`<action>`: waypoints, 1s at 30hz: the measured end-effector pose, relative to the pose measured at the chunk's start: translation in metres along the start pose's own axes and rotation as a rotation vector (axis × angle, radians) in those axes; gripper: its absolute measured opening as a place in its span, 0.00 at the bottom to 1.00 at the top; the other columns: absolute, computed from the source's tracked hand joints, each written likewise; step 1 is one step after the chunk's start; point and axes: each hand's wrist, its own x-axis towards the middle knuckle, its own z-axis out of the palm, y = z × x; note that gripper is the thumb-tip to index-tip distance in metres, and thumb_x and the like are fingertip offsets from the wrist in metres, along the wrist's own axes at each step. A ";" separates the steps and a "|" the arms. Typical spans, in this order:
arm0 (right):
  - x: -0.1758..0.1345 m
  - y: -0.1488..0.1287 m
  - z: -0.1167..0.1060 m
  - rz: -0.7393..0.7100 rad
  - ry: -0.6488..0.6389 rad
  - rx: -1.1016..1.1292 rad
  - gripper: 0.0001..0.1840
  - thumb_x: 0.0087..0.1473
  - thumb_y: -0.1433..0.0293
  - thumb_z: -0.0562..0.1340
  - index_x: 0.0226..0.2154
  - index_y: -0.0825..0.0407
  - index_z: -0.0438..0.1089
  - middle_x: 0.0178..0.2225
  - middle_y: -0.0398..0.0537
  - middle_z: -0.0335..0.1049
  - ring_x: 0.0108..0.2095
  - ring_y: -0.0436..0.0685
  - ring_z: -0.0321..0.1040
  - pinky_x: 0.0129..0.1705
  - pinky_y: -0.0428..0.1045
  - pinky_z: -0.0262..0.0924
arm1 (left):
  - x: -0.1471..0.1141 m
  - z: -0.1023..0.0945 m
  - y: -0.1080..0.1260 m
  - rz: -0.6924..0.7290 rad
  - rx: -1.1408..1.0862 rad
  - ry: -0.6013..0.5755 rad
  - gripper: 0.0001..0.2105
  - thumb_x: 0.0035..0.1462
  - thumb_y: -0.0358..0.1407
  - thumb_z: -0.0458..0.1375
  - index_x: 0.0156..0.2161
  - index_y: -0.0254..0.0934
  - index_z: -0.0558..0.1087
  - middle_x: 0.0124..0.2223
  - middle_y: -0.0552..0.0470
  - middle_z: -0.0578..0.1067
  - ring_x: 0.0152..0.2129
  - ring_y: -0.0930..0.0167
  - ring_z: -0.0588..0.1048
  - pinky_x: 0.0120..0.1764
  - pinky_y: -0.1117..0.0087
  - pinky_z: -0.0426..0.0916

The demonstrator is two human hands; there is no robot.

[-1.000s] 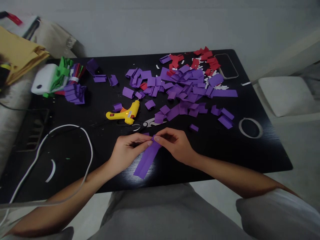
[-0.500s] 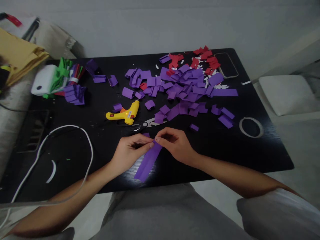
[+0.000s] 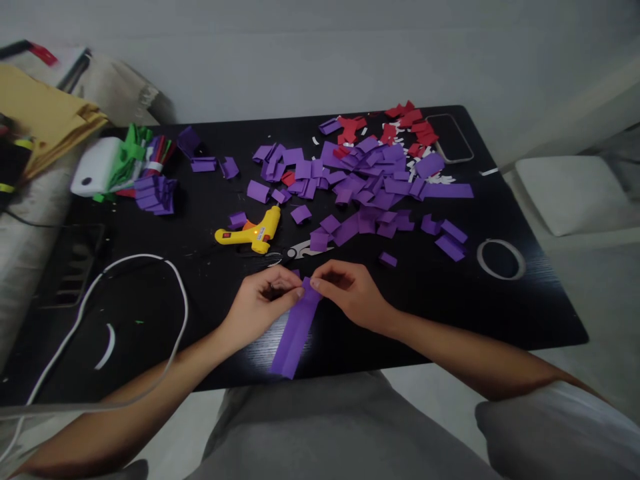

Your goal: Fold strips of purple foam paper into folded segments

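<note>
A long purple paper strip (image 3: 295, 333) with a lengthwise crease hangs toward the table's front edge. My left hand (image 3: 265, 300) pinches its far end between thumb and fingers. On the other side of that end, my right hand (image 3: 353, 293) pinches the strip too, its fingertips close to the left ones. Just beyond my hands lie scissors (image 3: 300, 251), partly under purple pieces, and a yellow hot glue gun (image 3: 253, 233) on its side. A heap of folded purple paper pieces (image 3: 370, 173) spreads behind them.
Red paper scraps (image 3: 413, 120) and white bits lie at the back right. A tape ring (image 3: 501, 259) is on the right. A white cable (image 3: 183, 293) loops at the left, near my left forearm. Green paper (image 3: 131, 157) and a white device (image 3: 95, 167) stand back left.
The strip's near end has swung slightly, and the strip hangs a little steeper. Both hands keep their pinch on its far end. The view has shifted slightly.
</note>
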 end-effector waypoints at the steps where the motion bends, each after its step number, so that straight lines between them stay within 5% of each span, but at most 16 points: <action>1: 0.000 0.000 0.000 0.003 -0.007 -0.002 0.07 0.57 0.66 0.68 0.30 0.52 0.76 0.29 0.43 0.73 0.30 0.51 0.67 0.35 0.48 0.65 | 0.000 0.000 0.000 -0.001 0.003 -0.006 0.04 0.57 0.33 0.67 0.34 0.34 0.79 0.26 0.56 0.77 0.22 0.77 0.73 0.27 0.78 0.68; 13: 0.004 0.000 -0.003 0.067 -0.059 0.096 0.06 0.52 0.67 0.68 0.28 0.53 0.74 0.25 0.41 0.71 0.27 0.51 0.68 0.33 0.48 0.65 | -0.001 -0.006 0.001 0.078 0.087 0.044 0.06 0.60 0.36 0.65 0.33 0.36 0.79 0.26 0.56 0.77 0.22 0.76 0.72 0.27 0.77 0.66; 19: 0.009 0.000 -0.009 0.045 0.026 0.118 0.06 0.51 0.68 0.69 0.27 0.52 0.72 0.23 0.40 0.70 0.25 0.49 0.66 0.31 0.48 0.64 | 0.004 -0.015 0.001 0.082 0.116 0.199 0.07 0.60 0.37 0.65 0.32 0.36 0.79 0.25 0.56 0.74 0.22 0.77 0.68 0.27 0.77 0.63; 24: 0.006 0.000 -0.003 0.060 -0.029 0.170 0.12 0.53 0.62 0.72 0.31 0.52 0.74 0.27 0.42 0.72 0.29 0.51 0.69 0.36 0.49 0.68 | 0.003 -0.010 0.002 0.060 0.098 0.118 0.08 0.60 0.38 0.65 0.32 0.36 0.79 0.24 0.56 0.73 0.21 0.76 0.68 0.26 0.77 0.64; 30: 0.002 0.004 0.001 0.073 -0.089 0.118 0.08 0.53 0.66 0.70 0.30 0.52 0.73 0.25 0.40 0.70 0.27 0.50 0.68 0.33 0.48 0.65 | 0.000 -0.002 0.001 0.046 0.096 -0.032 0.08 0.61 0.38 0.63 0.33 0.35 0.77 0.24 0.56 0.71 0.21 0.75 0.68 0.26 0.76 0.64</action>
